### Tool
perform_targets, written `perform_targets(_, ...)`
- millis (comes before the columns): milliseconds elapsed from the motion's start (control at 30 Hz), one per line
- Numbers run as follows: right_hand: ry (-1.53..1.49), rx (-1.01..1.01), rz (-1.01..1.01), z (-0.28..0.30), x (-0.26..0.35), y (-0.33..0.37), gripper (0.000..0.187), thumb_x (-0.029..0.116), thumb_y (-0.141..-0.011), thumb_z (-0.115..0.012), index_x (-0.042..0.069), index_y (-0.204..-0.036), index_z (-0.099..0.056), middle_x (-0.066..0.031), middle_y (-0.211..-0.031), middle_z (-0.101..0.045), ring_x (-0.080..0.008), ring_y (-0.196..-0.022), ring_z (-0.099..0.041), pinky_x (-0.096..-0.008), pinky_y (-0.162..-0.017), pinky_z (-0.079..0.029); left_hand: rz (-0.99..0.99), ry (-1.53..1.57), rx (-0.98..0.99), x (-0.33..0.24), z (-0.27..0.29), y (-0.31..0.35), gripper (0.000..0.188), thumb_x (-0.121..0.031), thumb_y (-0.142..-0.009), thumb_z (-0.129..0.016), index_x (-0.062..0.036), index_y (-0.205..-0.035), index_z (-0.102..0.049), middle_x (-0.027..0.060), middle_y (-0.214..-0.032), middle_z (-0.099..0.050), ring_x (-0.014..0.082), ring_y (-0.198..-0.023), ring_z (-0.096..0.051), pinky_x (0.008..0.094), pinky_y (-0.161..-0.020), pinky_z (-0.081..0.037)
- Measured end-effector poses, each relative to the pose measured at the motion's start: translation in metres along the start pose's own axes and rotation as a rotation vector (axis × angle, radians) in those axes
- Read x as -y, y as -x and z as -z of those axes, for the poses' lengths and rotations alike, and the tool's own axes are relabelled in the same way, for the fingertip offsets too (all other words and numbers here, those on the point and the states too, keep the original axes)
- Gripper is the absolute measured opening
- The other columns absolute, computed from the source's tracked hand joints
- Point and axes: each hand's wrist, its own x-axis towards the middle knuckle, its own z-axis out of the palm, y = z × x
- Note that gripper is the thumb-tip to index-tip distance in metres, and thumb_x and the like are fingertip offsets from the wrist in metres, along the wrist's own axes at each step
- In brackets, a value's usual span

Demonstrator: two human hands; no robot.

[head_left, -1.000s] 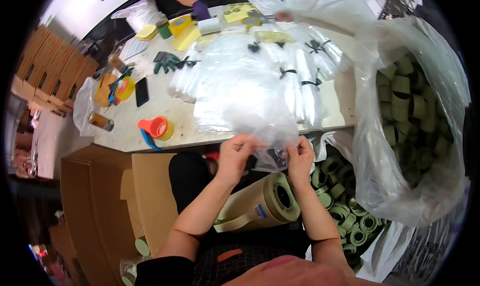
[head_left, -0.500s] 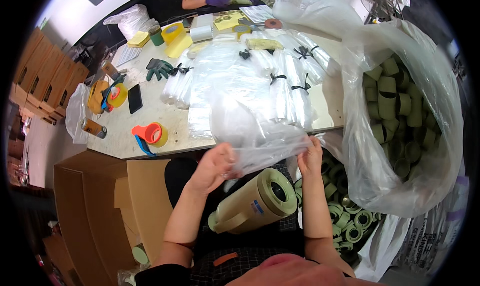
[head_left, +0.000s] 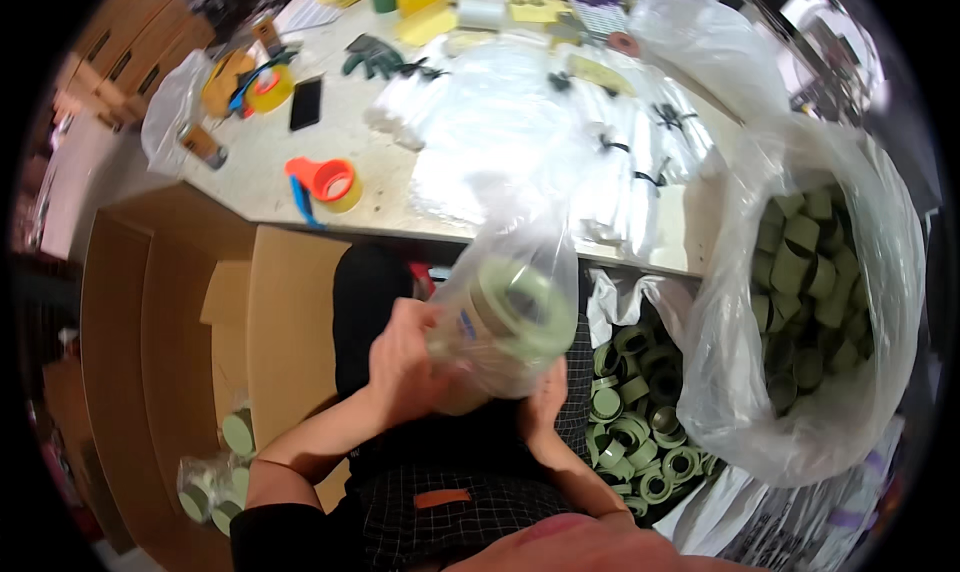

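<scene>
An olive-green jug-shaped container (head_left: 480, 317) with a round opening and a small blue label stands tilted over my lap, its top inside a clear plastic bag (head_left: 545, 222). My left hand (head_left: 405, 362) is closed on the bag's edge against the container's left side. On the other side, my right hand (head_left: 545, 402) pinches the bag low down, its fingers partly hidden by the container. Motion blurs the rim. Beyond them, a stack of flat clear bags (head_left: 500, 112) lies on the table, beside rolled bag bundles (head_left: 615, 187) tied with black.
To the left an open cardboard box (head_left: 290, 342) holds bagged green-ended pieces (head_left: 237, 432). On my right are a big clear sack (head_left: 715, 372) of green parts and loose green rings (head_left: 655, 487). A tape dispenser (head_left: 325, 180) and phone (head_left: 306, 104) lie on the table (head_left: 390, 192).
The bag, earlier stretched between my hands above the container, is now down over its top. Both hands have come lower and closer together, and the container has turned more upright. My view has shifted.
</scene>
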Motion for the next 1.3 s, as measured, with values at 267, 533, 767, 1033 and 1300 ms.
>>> perform_targets(267,-0.416,0.865,-0.505,-0.051,-0.015,0.035,0.066,0.007,-0.081,-0.079,-0.003,-0.135,-0.041,-0.0174,-0.133,-0.054,-0.0263,-0.121,-0.055,-0.0383,-0.104,-0.044,0.353,0.068,-0.13,0.077,-0.007,0.083,0.063,-0.006,-0.077,-0.066,0.0037,-0.136,-0.045,0.0262,-0.123,-0.058,0.0449,-0.115,-0.056,0.0461,-0.097,-0.048)
perform_targets(533,-0.67,1.514,0.069,-0.116,0.134,-0.012,0.072,0.002,-0.08,-0.077,0.002,-0.144,-0.044,-0.0139,-0.124,-0.064,-0.0243,-0.105,-0.065,-0.0365,-0.095,-0.05,0.432,0.28,-0.88,0.103,0.197,0.127,0.046,-0.029,-0.107,-0.041,-0.0007,-0.143,-0.045,0.0166,-0.14,-0.055,0.0269,-0.125,-0.057,0.0427,-0.107,-0.046)
perform_targets(767,-0.409,1.509,-0.08,-0.117,0.093,0.033,0.054,0.001,-0.083,-0.074,0.003,-0.134,-0.054,-0.0113,-0.118,-0.067,-0.0211,-0.103,-0.066,-0.0328,-0.092,-0.052,1.022,-0.173,-0.556,0.29,0.293,0.214,0.046,-0.027,-0.105,-0.046,0.0007,-0.141,-0.046,0.0187,-0.138,-0.056,0.03,-0.123,-0.057,0.0435,-0.106,-0.046)
perform_targets(1033,-0.182,1.056,-0.51,-0.053,0.029,0.026,0.035,0.004,-0.093,-0.064,0.0,-0.127,-0.057,-0.0101,-0.11,-0.068,-0.0143,-0.101,-0.064,-0.0298,-0.091,-0.051,1.188,-0.524,-0.102,0.414,0.2,0.24,0.046,-0.025,-0.102,-0.052,0.0023,-0.139,-0.048,0.0211,-0.135,-0.056,0.0336,-0.121,-0.057,0.0443,-0.105,-0.046)
perform_targets(1300,-0.249,0.567,-0.282,-0.017,0.032,-0.066,0.043,-0.001,-0.086,-0.066,0.006,-0.126,-0.054,-0.0071,-0.119,-0.056,-0.014,-0.097,-0.06,-0.0269,-0.081,-0.051,1.232,-0.707,-0.019,0.456,0.222,0.274,0.046,-0.022,-0.1,-0.057,0.0039,-0.137,-0.049,0.0236,-0.132,-0.057,0.0372,-0.119,-0.057,0.0451,-0.105,-0.046)
